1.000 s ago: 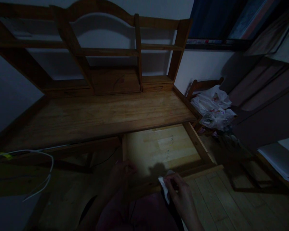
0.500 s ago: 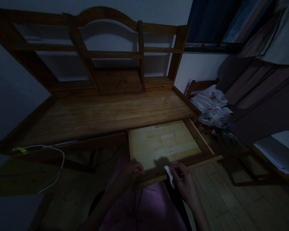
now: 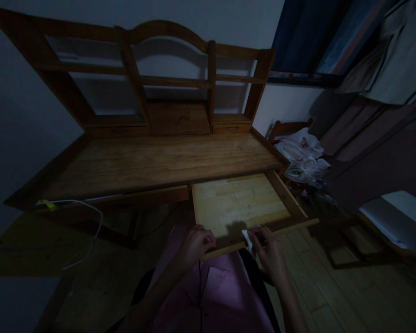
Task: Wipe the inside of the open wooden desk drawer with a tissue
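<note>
A wooden drawer [image 3: 235, 203] is pulled out from under the desk's right side, its pale bottom board bare. My right hand [image 3: 268, 249] pinches a crumpled white tissue [image 3: 248, 241] at the drawer's front board, partly over its inner side. Over the drawer's left front corner lies my left hand [image 3: 197, 245], closed with curled fingers that seem to grip the edge; the exact contact is hidden. A shadow from the right hand falls on the drawer bottom.
The wooden desk [image 3: 166, 157] carries a shelf hutch [image 3: 173, 82] at the back. A white cable [image 3: 99, 217] hangs at the left. Plastic bags [image 3: 303, 155] lie on a chair at the right, and a stool [image 3: 377, 236] bears flat pale items.
The view has shifted slightly. My left hand has moved a little right, onto the drawer's front corner. My right hand still holds the tissue at the front board.
</note>
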`<state>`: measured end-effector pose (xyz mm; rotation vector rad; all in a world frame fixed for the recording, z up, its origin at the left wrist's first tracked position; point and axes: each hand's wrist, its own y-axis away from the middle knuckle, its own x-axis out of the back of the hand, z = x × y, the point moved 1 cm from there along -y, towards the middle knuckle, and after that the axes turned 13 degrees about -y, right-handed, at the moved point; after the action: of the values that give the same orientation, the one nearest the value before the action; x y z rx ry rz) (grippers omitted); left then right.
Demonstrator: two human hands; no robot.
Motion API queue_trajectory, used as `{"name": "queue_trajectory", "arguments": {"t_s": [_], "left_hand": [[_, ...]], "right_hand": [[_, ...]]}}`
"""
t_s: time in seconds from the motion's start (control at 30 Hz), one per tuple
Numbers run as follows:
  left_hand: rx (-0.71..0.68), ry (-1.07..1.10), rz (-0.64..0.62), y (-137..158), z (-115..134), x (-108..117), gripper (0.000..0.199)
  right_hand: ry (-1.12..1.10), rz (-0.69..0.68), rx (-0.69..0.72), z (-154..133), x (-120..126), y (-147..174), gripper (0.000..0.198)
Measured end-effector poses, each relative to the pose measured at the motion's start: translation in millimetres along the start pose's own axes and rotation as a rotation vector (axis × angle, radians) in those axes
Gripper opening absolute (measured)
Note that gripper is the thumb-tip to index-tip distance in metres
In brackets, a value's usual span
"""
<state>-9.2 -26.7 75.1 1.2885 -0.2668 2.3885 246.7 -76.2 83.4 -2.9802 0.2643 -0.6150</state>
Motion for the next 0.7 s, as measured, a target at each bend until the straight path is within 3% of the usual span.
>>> {"name": "queue_trajectory", "arguments": {"t_s": [0.13, 0.3, 0.53, 0.7], "left_hand": [[0.043, 0.167, 0.096, 5, -6, -3, 0.024], [0.086, 0.19, 0.131, 3, -4, 5, 0.016], [0.018, 0.143, -0.031, -10, 4, -2, 0.009], [0.022, 0.083, -0.067, -10, 11, -3, 0.008]], "right_hand": [[0.044, -0.004, 0.021, -1, 0, 1, 0.029], [0.044, -0.014, 0.015, -4, -1, 1, 0.031], [0.046, -0.001, -0.008, -7, -1, -1, 0.029], [0.034, -0.007, -0.023, -11, -1, -1, 0.03]]}}
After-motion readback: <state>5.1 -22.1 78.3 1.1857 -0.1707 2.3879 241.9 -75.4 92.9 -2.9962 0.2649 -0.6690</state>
